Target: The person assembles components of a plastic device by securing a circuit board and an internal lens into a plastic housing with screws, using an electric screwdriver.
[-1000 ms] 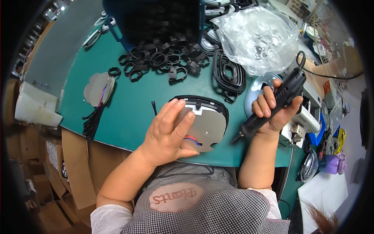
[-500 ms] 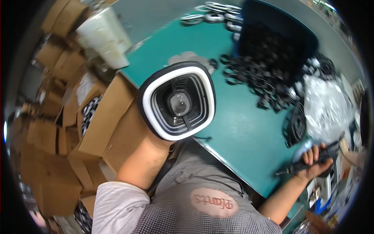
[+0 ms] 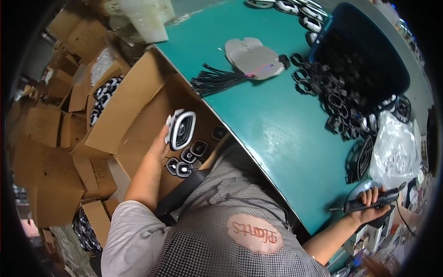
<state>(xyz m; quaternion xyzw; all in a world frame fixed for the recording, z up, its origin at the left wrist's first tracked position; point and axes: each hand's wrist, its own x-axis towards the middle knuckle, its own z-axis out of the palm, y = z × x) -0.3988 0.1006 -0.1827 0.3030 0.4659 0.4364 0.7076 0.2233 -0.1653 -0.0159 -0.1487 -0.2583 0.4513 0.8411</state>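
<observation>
My left hand (image 3: 159,144) is closed on a rounded-square housing (image 3: 186,129) with a white rim and a dark, ringed inside. It is tilted and held over an open cardboard box (image 3: 140,122) left of the table. Several similar black-and-white housings (image 3: 185,169) lie at the bottom of that box. At the table's right edge, my right hand (image 3: 368,206) grips a black electric screwdriver (image 3: 384,197), its thin bit pointing left. The fingers wrap round the tool's body, and a cord runs from its rear end.
On the green table (image 3: 272,138) are grey flat pads (image 3: 254,57), a bundle of black ties (image 3: 219,81) and a heap of black rings (image 3: 333,102) spilling from a dark blue bin (image 3: 392,69). A clear plastic bag (image 3: 394,147) lies at right. More cardboard boxes (image 3: 48,166) crowd the left.
My left hand has carried the housing down and left, from in front of my view to over the box. My right hand still grips the screwdriver in nearly the same place. The view has shifted.
</observation>
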